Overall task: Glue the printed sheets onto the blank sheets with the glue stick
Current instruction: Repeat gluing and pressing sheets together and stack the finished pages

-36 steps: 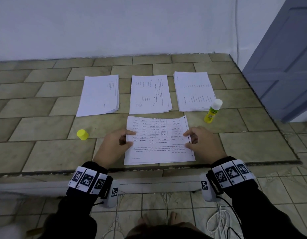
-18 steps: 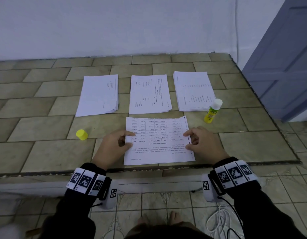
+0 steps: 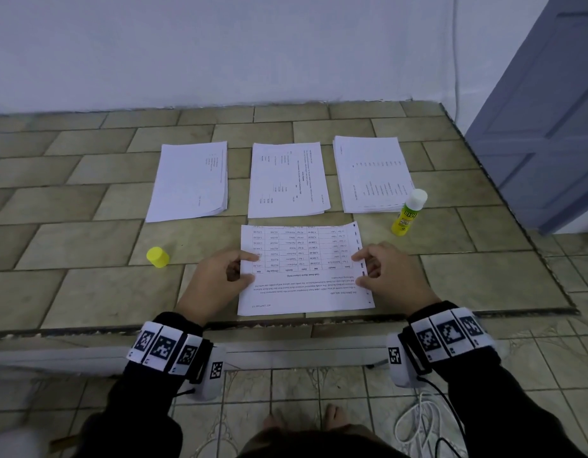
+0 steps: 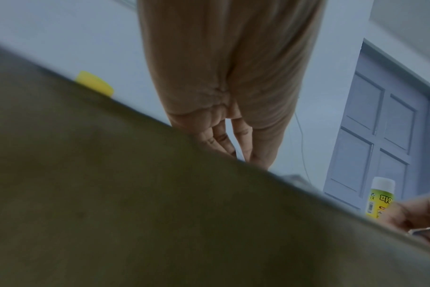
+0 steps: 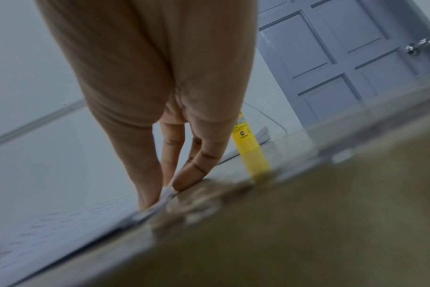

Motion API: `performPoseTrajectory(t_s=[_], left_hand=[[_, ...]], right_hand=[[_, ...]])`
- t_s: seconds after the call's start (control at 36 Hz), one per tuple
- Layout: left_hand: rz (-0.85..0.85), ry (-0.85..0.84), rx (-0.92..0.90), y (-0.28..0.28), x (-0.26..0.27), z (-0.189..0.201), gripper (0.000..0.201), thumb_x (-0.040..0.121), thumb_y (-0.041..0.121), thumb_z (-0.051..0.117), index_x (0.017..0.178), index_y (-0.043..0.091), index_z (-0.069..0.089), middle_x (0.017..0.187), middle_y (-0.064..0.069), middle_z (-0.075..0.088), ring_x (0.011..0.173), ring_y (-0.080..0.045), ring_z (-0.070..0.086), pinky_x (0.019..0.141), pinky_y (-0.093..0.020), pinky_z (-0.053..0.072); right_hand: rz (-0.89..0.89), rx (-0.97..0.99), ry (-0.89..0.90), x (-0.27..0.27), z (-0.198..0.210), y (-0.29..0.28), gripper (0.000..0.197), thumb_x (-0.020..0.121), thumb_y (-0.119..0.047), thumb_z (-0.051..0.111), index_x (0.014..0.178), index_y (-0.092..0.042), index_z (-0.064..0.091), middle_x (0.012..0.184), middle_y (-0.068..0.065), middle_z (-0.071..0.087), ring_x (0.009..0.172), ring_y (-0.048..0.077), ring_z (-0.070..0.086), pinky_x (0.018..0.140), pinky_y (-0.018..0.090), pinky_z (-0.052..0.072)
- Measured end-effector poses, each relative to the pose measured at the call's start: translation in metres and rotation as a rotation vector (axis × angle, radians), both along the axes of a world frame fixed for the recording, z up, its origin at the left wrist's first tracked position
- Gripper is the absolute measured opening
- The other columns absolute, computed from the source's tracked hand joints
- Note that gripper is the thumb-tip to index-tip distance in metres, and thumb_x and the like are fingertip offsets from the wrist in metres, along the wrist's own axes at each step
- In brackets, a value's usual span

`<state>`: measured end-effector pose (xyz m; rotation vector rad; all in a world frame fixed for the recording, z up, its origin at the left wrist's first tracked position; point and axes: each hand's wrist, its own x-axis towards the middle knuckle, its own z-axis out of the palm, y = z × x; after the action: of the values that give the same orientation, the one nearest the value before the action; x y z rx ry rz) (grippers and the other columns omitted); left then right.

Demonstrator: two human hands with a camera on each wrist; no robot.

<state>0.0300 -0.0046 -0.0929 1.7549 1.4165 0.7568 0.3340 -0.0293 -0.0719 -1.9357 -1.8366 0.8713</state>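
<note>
The left hand (image 3: 216, 279) and right hand (image 3: 390, 276) rest on opposite edges of the printed sheet (image 3: 302, 269) lying between them, fingertips seemingly pinching it. The glue stick (image 3: 407, 214) stands uncapped beyond the right hand.

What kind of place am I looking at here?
Probably a room in a home, not an office: a tiled ledge serves as the worktop against a plain painted wall, with a panelled door at the right and bare feet on the tiled floor.
</note>
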Motion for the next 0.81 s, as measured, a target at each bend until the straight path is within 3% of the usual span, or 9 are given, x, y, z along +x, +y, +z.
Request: performPoseTrajectory(t_s=[0.08,0.19,0.33,0.39,0.47,0.56,0.64,0.69,0.81], left_hand=[[0.003,0.012,-0.001,-0.001,0.0,0.001,0.035,0.083,-0.003,0.072,0.101,0.027,0.067,0.098,0.019,0.063,0.085,0.011,0.062,0.073,-0.005,0.048],[0.004,0.05,-0.009,0.0,-0.002,0.001,0.04,0.083,0.001,0.074,0.097,0.037,0.064,0.099,0.014,0.065,0.088,0.002,0.064,0.073,-0.005,0.048],[0.003,0.23,0.027,0.003,-0.001,0.0,0.035,0.083,0.005,0.075,0.113,0.02,0.066,0.119,-0.004,0.057,0.085,-0.017,0.066,0.073,-0.001,0.041],[-0.012,0.297,0.035,0.004,-0.001,-0.001,0.045,0.084,0.007,0.075,0.125,0.017,0.06,0.139,-0.005,0.042,0.109,-0.02,0.06,0.088,-0.007,0.039],[-0.005,0.339,0.08,0.002,0.005,0.001,0.05,0.088,0.012,0.069,0.135,0.017,0.05,0.154,-0.007,0.027,0.14,-0.023,0.034,0.109,-0.035,0.038],[-0.009,0.359,0.174,0.0,0.021,0.006,0.045,0.1,0.029,0.053,0.142,0.013,0.044,0.155,-0.009,0.031,0.145,-0.021,0.022,0.118,-0.045,0.025],[-0.06,0.503,0.124,0.0,0.038,0.0,0.069,0.1,0.058,0.015,0.155,0.016,0.021,0.165,-0.001,0.007,0.152,-0.016,-0.003,0.123,-0.046,0.005],[-0.082,0.637,0.097,0.003,0.047,-0.011,0.081,0.093,0.064,-0.004,0.157,0.016,0.005,0.165,0.001,-0.007,0.151,-0.015,-0.014,0.122,-0.047,-0.006],[-0.067,0.784,0.142,0.004,0.05,-0.031,0.088,0.087,0.066,-0.015,0.157,0.015,0.001,0.165,-0.001,-0.008,0.152,-0.02,-0.009,0.12,-0.048,-0.01]], right_hand=[[0.0,-0.005,0.0,-0.001,0.001,0.0,0.033,0.082,-0.011,0.073,0.111,-0.022,0.061,0.107,0.001,0.055,0.085,0.009,0.058,0.065,0.007,0.042],[0.001,-0.007,-0.001,-0.002,0.003,0.0,0.033,0.082,-0.01,0.073,0.112,-0.021,0.062,0.107,0.003,0.055,0.086,0.012,0.059,0.067,0.008,0.043],[0.031,-0.034,-0.071,-0.005,0.005,0.0,0.034,0.087,-0.01,0.067,0.119,-0.017,0.06,0.107,-0.001,0.045,0.081,0.01,0.052,0.064,0.002,0.039],[0.035,-0.041,-0.101,-0.007,0.005,-0.001,0.035,0.088,-0.01,0.064,0.122,-0.018,0.059,0.112,-0.002,0.04,0.092,0.011,0.05,0.067,0.003,0.035],[0.048,-0.039,-0.208,-0.008,0.008,-0.003,0.038,0.088,-0.016,0.065,0.125,-0.023,0.058,0.127,0.0,0.04,0.118,0.016,0.04,0.083,0.014,0.029],[0.059,-0.003,-0.343,-0.011,0.013,-0.004,0.038,0.087,-0.023,0.065,0.124,-0.028,0.058,0.135,-0.002,0.041,0.124,0.019,0.036,0.092,0.025,0.035],[0.065,-0.001,-0.392,-0.015,0.016,-0.005,0.037,0.087,-0.025,0.065,0.124,-0.029,0.057,0.139,-0.002,0.039,0.126,0.021,0.035,0.094,0.03,0.038],[0.069,-0.004,-0.417,-0.018,0.019,-0.006,0.038,0.088,-0.025,0.064,0.125,-0.03,0.057,0.143,-0.002,0.037,0.13,0.021,0.033,0.095,0.031,0.038],[0.07,-0.016,-0.456,-0.022,0.024,-0.009,0.039,0.09,-0.024,0.06,0.128,-0.028,0.055,0.153,-0.001,0.025,0.138,0.022,0.024,0.103,0.035,0.035]])
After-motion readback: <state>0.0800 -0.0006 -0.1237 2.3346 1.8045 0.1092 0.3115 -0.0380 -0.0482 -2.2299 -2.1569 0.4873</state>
